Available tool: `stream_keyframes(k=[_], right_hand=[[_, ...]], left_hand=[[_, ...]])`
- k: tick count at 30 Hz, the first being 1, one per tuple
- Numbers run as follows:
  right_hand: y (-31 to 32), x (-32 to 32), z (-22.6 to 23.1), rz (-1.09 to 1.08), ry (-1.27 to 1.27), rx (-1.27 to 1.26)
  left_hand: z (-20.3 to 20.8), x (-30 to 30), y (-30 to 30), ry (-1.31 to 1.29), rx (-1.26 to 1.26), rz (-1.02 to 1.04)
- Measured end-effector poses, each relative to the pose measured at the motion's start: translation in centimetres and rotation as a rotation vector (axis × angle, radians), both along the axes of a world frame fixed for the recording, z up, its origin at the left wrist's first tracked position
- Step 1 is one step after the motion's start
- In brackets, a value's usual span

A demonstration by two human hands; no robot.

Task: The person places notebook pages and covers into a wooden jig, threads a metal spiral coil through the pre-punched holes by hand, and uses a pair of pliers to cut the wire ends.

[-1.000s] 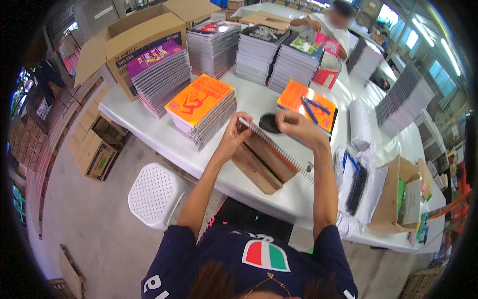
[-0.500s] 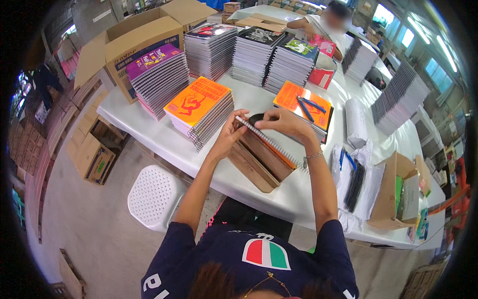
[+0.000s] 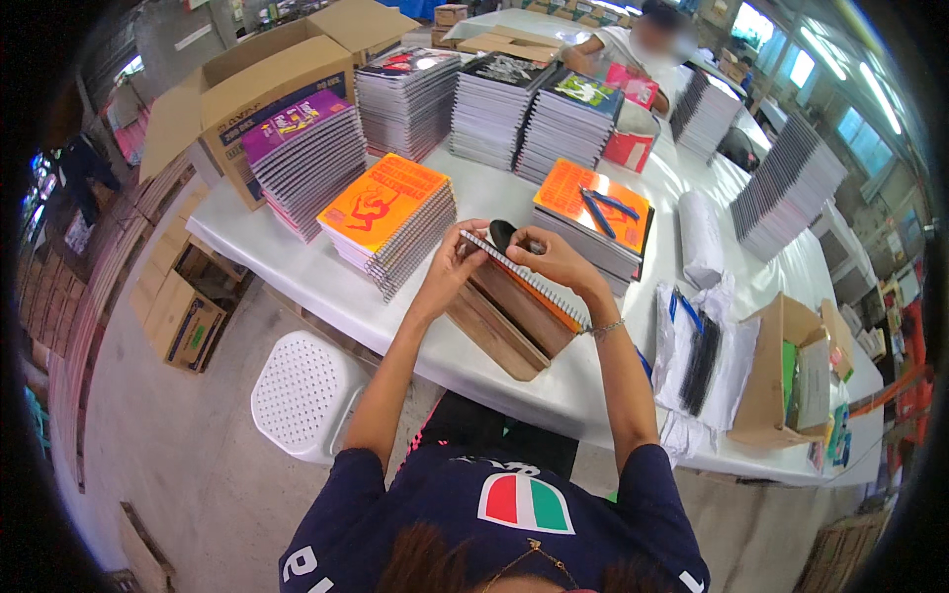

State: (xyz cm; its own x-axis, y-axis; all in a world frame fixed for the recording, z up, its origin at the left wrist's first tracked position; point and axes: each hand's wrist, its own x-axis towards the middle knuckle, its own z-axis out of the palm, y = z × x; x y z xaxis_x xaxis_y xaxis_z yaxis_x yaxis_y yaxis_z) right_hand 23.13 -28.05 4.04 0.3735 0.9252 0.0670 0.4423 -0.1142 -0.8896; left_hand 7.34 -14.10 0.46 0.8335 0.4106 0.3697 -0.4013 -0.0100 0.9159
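A spiral notebook [image 3: 539, 294] with an orange cover edge stands spine up in a slotted wooden block [image 3: 499, 331] on the table. My left hand [image 3: 455, 269] is closed round the far end of its spine, thumb and fingers at the wire coil. Just to the right, my right hand [image 3: 554, 259] is closed in a pinch above the coil; what its fingertips hold is hidden. A black rounded object [image 3: 502, 234] lies right behind those fingers. Blue-handled cutters [image 3: 608, 211] rest on a stack of orange-covered notebooks [image 3: 568, 183] beyond my right hand.
Another orange notebook stack [image 3: 386, 208] stands left, beside purple-covered notebooks [image 3: 306, 148] and a large open carton [image 3: 267, 89]. Black coils [image 3: 702, 371] lie on white plastic to the right, near a small carton [image 3: 776, 385]. A white stool [image 3: 306, 395] stands left. Across the table sits another person [image 3: 633, 59].
My right hand has shifted slightly down and its fingers have turned a little, showing more of the black rounded object. The left hand keeps its hold. The whole view has shifted slightly.
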Motion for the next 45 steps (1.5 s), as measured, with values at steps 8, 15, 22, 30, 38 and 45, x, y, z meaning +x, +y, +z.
stream_keyframes(k=[8, 15, 22, 30, 38, 45], right_hand=[[-12.3, -0.5, -4.2, -0.494, -0.042, 0.126], [-20.2, -7.5, -10.9, -0.977, -0.679, -0.432], [-17.5, -10.3, -6.3, -1.143, -0.504, 0.095], [-7.9, -17.0, -0.3, -0.615, -0.451, 0.320], [-4.4, -16.8, -1.9, -0.554, -0.518, 0.345], [-3.9, -17.8, -1.9, -0.623, -0.442, 0.305]], left_hand=[[-1.3, -0.1, -4.6, 0.010, 0.168, 0.541], [0.3, -2.4, -6.0, 0.001, 0.219, 0.437], [1.4, -2.9, -4.2, 0.034, 0.384, 0.361], [0.8, -3.5, -3.7, 0.071, 0.403, 0.363], [1.4, -3.9, -4.3, 0.128, 0.228, 0.286], [1.3, -3.8, -4.9, 0.145, 0.157, 0.297]])
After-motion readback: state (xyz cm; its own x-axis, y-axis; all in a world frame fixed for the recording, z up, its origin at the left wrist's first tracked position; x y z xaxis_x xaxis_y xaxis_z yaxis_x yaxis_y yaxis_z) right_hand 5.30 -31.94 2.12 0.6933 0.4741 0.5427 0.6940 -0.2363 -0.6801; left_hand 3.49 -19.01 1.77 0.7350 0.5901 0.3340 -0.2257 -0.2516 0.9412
